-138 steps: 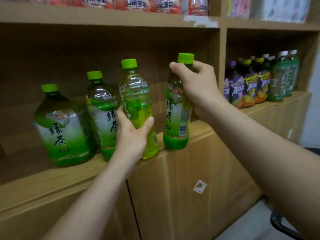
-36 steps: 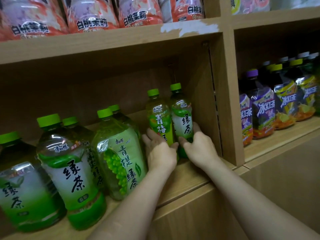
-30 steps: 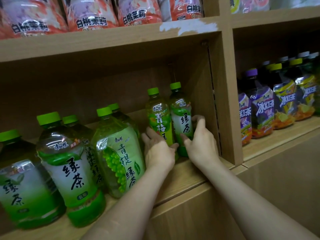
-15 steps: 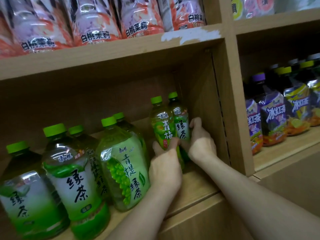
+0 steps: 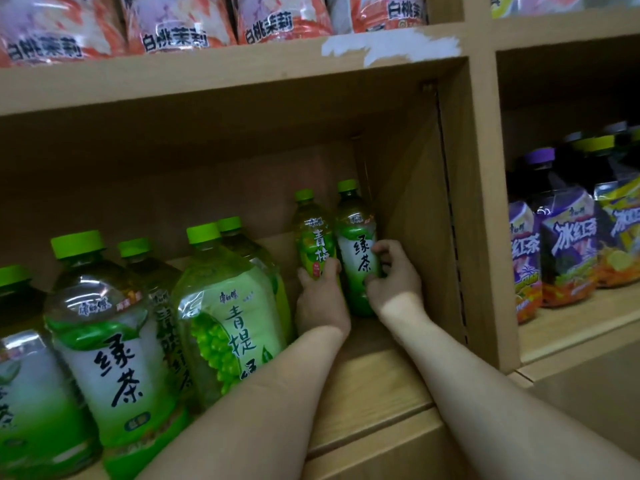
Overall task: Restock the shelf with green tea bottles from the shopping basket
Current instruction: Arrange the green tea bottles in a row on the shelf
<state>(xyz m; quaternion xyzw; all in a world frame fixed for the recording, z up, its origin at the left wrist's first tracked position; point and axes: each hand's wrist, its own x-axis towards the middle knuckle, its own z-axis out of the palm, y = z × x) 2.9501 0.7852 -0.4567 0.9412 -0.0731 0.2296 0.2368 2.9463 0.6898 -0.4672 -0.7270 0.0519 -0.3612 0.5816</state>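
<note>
Two small green-capped tea bottles stand upright deep in the right rear corner of the wooden shelf [image 5: 367, 386]. My left hand [image 5: 320, 299] grips the lower part of the left small bottle [image 5: 311, 237], which has a yellow-green label. My right hand [image 5: 394, 271] curls round the right small green tea bottle [image 5: 356, 251], next to the shelf's side wall. Both bottles touch each other. The shopping basket is out of view.
Several large green tea bottles [image 5: 114, 344] fill the shelf's left half, one with a grape label [image 5: 225, 327]. Pink-orange packs [image 5: 166, 26] line the shelf above. A wooden divider [image 5: 481, 209] separates a bay of purple and yellow iced-tea bottles [image 5: 568, 247].
Both hands have pushed the two small bottles further back towards the rear right corner. My view has shifted closer and slightly left.
</note>
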